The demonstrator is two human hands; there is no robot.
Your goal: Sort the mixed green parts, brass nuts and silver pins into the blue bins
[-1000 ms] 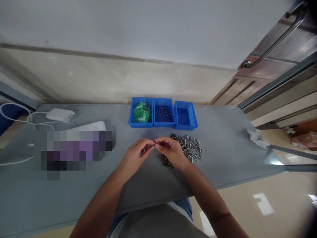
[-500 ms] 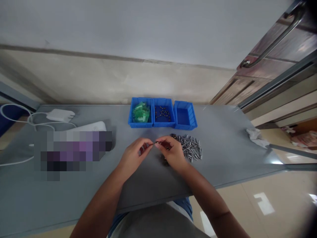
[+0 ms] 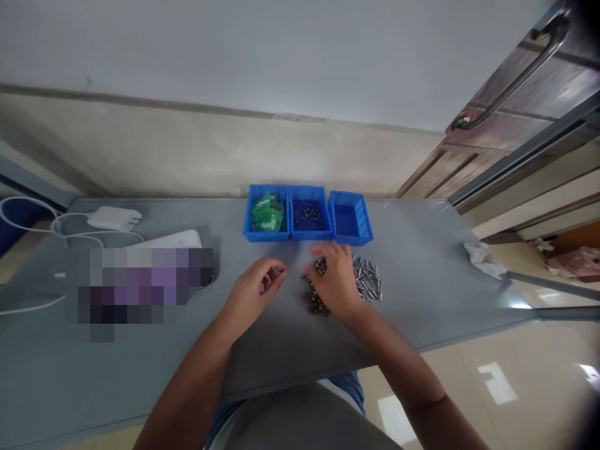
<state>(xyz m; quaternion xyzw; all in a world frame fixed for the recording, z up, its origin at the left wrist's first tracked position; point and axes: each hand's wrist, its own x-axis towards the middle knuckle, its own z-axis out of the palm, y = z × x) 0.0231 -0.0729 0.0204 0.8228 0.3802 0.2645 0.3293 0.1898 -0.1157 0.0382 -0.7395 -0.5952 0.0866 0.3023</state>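
My left hand (image 3: 250, 289) is closed in a pinch above the grey table, thumb and forefinger together. Whatever lies between those fingertips is too small to make out. To its right, my right hand (image 3: 336, 278) hovers slightly blurred, its thumb and fingers apart. Beneath that hand sits a heap of small brass-coloured pieces (image 3: 317, 301), partly covered by it. A pile of silvery metal pins (image 3: 369, 278) shows beyond the right hand's outer side. Behind the hands is a blue bin (image 3: 309, 235) with several small brass-and-dark parts (image 3: 307, 212) inside.
Another blue bin (image 3: 266, 237) holds green plastic pieces (image 3: 268, 212); a third blue bin (image 3: 351, 240) stands at the right. On the left lie a white charger (image 3: 115, 218), cables and a blurred-out object (image 3: 150, 275). Crumpled white tissue (image 3: 485, 260) lies near the right edge.
My hands have parted from a shared pinch on a small thin piece. The right hand moved right and slightly up, its fingers spreading, uncovering more brass pieces. My left hand stayed nearly still.
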